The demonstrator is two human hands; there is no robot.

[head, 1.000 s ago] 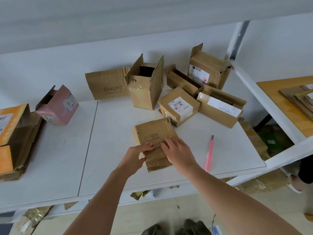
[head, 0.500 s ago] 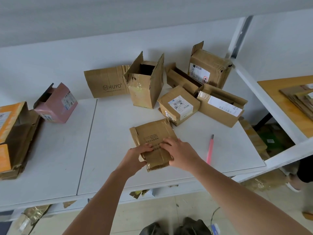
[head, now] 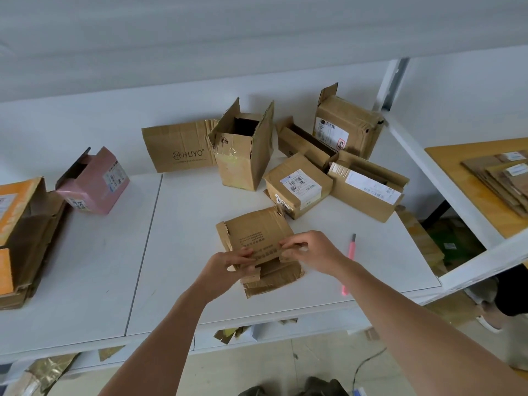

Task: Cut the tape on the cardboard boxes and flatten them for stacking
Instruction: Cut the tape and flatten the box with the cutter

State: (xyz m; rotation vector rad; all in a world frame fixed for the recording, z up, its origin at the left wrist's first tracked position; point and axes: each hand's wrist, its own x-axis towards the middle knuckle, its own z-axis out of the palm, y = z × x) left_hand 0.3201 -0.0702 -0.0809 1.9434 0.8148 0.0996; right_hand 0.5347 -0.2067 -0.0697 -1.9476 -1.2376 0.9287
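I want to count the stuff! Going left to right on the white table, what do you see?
Orange box → pink box → HUYO cardboard → tall open box → pink cutter → flat cardboard stack.

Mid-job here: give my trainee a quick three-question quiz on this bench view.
1. True or false: both hands hold the flattened box.
2. The pink cutter lies beside which hand? A) left hand B) right hand
3. Fill in: the tall open box stands in front of a flat sheet printed ____.

Key: 1 true; 2 B; 3 HUYO.
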